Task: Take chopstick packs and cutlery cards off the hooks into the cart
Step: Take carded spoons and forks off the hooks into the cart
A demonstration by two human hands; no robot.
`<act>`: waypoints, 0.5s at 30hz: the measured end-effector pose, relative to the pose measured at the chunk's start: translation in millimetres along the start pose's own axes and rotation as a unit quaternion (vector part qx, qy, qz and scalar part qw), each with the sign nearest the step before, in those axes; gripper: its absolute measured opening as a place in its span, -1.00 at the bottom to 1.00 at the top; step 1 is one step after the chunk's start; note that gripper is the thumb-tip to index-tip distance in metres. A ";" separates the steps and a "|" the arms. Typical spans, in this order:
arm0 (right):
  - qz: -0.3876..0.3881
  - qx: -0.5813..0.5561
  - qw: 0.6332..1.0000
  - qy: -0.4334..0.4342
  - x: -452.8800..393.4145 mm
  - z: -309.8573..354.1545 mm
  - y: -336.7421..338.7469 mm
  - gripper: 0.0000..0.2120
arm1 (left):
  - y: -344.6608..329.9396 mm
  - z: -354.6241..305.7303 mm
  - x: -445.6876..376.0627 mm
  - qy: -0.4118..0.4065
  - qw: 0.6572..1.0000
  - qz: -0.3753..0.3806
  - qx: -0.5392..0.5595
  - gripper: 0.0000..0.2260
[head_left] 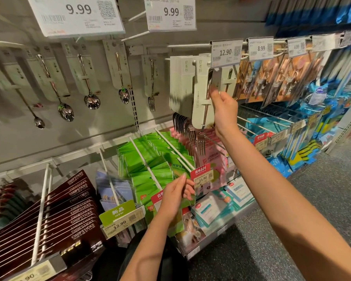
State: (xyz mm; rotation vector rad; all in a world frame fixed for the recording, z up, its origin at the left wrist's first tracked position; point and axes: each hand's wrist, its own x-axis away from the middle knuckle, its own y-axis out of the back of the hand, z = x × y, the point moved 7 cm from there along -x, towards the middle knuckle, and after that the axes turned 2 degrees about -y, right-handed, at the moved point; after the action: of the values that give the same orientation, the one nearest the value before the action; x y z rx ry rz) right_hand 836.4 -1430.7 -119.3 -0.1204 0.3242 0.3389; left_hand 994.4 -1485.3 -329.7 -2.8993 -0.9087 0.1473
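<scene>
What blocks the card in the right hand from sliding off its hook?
The white 12.90 price tag hangs at the hook's front end, just above the pale fork card that the right hand pinches. Nothing else visible blocks it.

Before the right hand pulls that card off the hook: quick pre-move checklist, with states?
1. Right hand has hold of the front cutlery card: ok, fingertips pinch a small silvery pack against its right edge.
2. Card still on its hook: ok, not yet slid off.
3. Path along the hook free: not ok, the 12.90 price tag hangs right at the front end.
4. Left hand free to help: not ok, it holds a green pack by the lower hooks.
5. Fork cards behind stay put: cannot tell, they hang tight against the front one.
6. Cart within reach: cannot tell, not in view.
</scene>
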 end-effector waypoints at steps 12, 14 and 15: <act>0.008 0.045 0.995 -0.091 -9.8 -3.4 -33.9 -0.55 | 2.0 3.3 -0.1 0.008 0.998 0.023 -0.055 -0.68; 0.002 0.062 0.993 -0.100 -10.1 -11.7 -31.9 -0.57 | 0.6 1.0 1.6 0.009 0.997 0.035 -0.068 -0.70; 0.007 0.089 0.990 -0.106 -9.1 -18.4 -30.6 -0.60 | -0.6 -1.2 3.1 0.010 0.996 0.040 -0.074 -0.70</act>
State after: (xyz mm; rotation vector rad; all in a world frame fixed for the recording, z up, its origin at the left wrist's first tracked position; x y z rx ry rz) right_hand 833.5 -1465.2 -131.7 0.0942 0.1432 0.3326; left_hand 996.8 -1483.1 -328.6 -3.0685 -0.8358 0.0607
